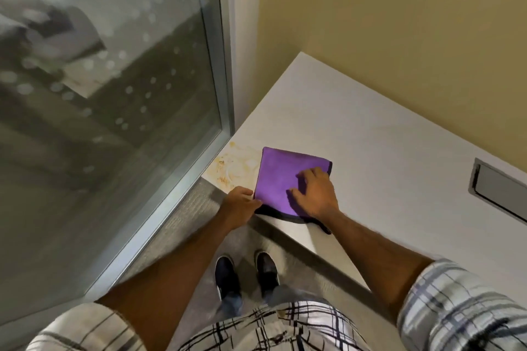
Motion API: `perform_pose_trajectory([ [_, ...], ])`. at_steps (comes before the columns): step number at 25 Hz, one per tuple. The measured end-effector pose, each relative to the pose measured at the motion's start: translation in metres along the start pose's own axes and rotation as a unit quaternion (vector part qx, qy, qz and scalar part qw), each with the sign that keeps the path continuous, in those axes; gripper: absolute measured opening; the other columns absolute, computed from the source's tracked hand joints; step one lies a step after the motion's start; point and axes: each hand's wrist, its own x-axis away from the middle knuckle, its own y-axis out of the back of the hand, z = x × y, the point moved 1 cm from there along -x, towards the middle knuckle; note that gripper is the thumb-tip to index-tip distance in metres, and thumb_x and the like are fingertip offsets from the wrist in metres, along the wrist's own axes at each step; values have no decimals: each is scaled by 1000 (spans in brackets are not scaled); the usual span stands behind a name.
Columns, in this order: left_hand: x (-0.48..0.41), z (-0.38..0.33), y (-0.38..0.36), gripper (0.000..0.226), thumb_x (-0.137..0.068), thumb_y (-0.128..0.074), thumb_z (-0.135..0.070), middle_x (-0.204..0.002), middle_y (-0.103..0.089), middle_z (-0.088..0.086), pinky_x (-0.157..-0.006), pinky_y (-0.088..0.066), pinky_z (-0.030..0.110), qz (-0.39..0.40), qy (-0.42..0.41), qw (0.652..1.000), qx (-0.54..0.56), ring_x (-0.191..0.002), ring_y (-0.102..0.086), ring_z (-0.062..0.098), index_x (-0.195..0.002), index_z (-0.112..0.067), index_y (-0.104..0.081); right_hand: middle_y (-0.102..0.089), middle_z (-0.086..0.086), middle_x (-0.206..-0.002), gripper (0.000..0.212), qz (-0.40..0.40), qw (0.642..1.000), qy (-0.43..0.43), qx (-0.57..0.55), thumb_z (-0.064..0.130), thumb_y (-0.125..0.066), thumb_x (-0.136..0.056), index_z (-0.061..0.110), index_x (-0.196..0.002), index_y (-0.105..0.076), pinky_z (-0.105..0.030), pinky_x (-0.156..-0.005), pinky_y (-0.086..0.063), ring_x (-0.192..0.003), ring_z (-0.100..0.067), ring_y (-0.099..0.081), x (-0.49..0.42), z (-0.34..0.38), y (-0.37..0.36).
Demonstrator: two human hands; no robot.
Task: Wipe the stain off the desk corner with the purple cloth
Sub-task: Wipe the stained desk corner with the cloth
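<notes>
Both hands (pixel 315 194) press purple cloth (pixel 281 179), far corner toward stain (pixel 233 165).

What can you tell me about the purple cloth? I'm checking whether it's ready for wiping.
The purple cloth is folded into a flat, roughly square pad with dark edging, soft like microfibre. It lies on the white desk near the front edge, one dark corner hanging slightly over. The right hand presses flat on top; the left hand pinches its near-left corner. The yellowish stain lies just left of it, still uncovered.
</notes>
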Motion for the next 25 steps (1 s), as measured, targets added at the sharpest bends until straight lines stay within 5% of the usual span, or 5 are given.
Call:
perform_pose_trajectory([
  [4, 1, 11, -7, 34, -85, -72, -28, -96, -68, 5, -60, -47, 21, -39, 1, 999, 19, -86, -67, 20, -114, -17, -58, -23, -14, -158, 86, 30, 999, -29, 21, 69, -60, -78, 25, -147, -34, -56, -112, -29, -144, -36, -23, -32, 8, -24],
  [8, 13, 40, -16, 36, -83, -73, -31, -86, -65, -11, -53, -40, 8, -78, -1, 997, 2, -76, -62, 1, -114, -28, -54, 0, -11, -166, 99, 60, 998, -14, 9, 86, -47, -74, 39, -154, -12, -74, -112, -2, -150, -40, 6, -49, 21, -52],
  [17, 25, 74, -8, 50, -86, -71, -31, -89, -62, -14, -57, -40, 13, -133, 58, 989, 9, -79, -60, -2, -129, -24, -47, -33, -6, -159, 47, 23, 980, 177, 86, 43, -49, -97, 33, -143, -47, -67, -116, -7, -149, -36, -19, -37, -1, -74],
  [21, 19, 87, 6, 53, -85, -71, -41, -102, -64, -7, -63, -46, 21, -126, 52, 990, -33, -85, -63, 6, -129, -21, -49, -31, -7, -159, 45, -18, 998, 52, 9, 33, -49, -98, 31, -143, -45, -67, -117, -5, -149, -35, -17, -61, -7, -65],
  [25, 16, 112, 21, 60, -85, -69, -43, -131, -60, 7, -92, -49, 39, -103, 40, 983, -149, -114, -59, 25, -136, -19, -48, -21, -6, -164, 50, -19, 999, -12, 29, 51, -39, -100, 36, -148, -36, -67, -115, 4, -151, -36, -6, -72, 27, -77],
])
